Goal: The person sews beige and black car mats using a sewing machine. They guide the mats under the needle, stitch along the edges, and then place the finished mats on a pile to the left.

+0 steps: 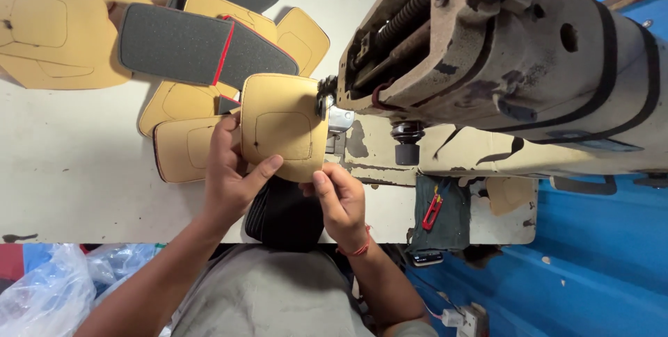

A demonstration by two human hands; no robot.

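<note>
Both hands' grip closed on one tan panel (284, 127): left hand (233, 177), right hand (341, 201); two grey pieces (181, 45) behind.

- The tan panel (284, 127) I hold is a rounded, near-square piece of leather-like material with a thin dark edge, a stitched rounded-square outline at its middle and a small dark mark left of that outline.
- It stands tilted up off the table, its far right edge right at the machine's needle area.
- A black ribbed piece (284, 213) hangs beneath it, over the table edge.
</note>
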